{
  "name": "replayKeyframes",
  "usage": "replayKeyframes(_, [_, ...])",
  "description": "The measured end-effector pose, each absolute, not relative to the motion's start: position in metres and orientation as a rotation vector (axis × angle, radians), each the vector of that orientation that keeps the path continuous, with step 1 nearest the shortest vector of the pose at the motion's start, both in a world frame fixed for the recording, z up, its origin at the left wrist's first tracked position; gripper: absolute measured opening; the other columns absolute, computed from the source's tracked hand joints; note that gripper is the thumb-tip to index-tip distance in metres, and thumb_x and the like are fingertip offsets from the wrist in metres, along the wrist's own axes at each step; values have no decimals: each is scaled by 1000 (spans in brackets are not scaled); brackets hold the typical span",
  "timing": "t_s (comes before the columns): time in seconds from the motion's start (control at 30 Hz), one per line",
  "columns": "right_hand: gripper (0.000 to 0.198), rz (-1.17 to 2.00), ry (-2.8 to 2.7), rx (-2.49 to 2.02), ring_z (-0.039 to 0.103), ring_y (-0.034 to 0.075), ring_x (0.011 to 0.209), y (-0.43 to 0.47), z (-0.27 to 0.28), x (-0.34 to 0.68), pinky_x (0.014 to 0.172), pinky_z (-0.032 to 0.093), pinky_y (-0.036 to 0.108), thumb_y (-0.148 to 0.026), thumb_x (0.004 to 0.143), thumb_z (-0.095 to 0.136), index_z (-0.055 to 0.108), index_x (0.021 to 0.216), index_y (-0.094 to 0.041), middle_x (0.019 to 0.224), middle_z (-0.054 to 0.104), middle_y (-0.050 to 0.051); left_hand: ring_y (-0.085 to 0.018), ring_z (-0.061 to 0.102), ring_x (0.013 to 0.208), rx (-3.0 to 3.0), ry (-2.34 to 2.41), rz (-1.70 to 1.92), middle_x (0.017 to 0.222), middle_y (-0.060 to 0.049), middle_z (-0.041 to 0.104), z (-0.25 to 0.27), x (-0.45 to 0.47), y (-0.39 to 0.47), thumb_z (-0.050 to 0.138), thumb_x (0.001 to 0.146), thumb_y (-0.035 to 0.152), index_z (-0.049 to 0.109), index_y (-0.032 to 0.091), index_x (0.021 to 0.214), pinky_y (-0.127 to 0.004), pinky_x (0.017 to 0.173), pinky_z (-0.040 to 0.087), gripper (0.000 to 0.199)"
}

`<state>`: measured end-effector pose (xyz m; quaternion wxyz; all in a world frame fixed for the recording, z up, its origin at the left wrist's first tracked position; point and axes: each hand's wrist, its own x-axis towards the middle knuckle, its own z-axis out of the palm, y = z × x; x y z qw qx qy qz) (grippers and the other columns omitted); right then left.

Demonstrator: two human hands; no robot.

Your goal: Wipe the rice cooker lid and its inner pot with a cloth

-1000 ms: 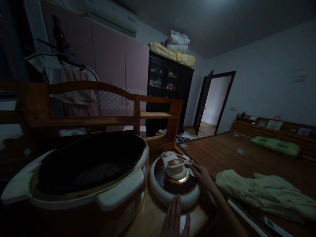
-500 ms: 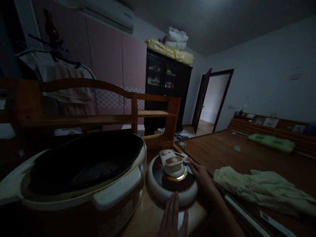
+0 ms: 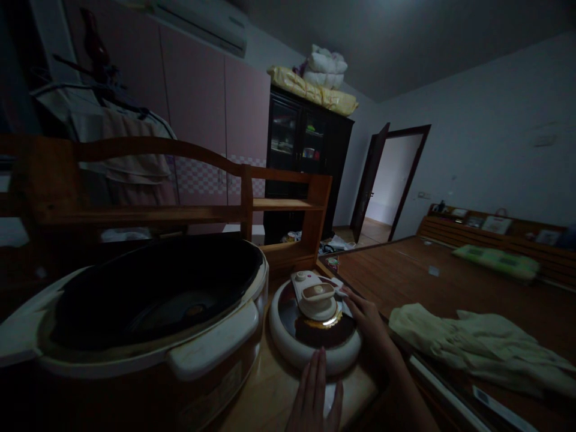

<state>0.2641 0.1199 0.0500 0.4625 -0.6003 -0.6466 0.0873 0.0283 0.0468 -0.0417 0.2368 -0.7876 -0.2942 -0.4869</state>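
A round lid with a thick pale rim, a shiny dark top and a raised handle lies on the wooden surface. At its near edge, my left hand has its fingers stretched out, their tips against the rim. A small white patch shows between its thumb and fingers; I cannot tell what it is. My right hand rests at the lid's right edge with fingers extended, beside a small white piece. To the left stands a large open cooker with a dark inside and white side handles.
Behind the cooker runs a wooden rail with small shelves. On the right lies a wide brown bed surface with a crumpled pale green cloth. Farther back are pink wardrobe doors, a dark cabinet and an open door.
The camera view has shifted very slightly. Both hands and the lid stay practically in place.
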Motion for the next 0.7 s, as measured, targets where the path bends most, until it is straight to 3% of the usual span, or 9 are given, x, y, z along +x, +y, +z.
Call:
replayKeyframes(0.47, [46, 382, -1492, -1442, 49, 26, 128, 104, 48, 273, 109, 34, 46, -55, 90, 50, 61, 126, -28, 133, 58, 1, -31, 44, 130, -2182, -875, -1235, 148, -16, 38, -36, 25, 41, 70, 76, 23, 47, 25, 126, -41, 100, 46, 55])
replayKeyframes(0.7, [43, 371, -1546, -1453, 48, 28, 129, 92, 50, 274, 110, 33, 45, -51, 92, 49, 60, 128, -29, 135, 56, 0, -33, 43, 131, -2220, -883, -1209, 147, -20, 38, -39, 25, 39, 69, 76, 23, 50, 24, 124, -44, 100, 45, 51])
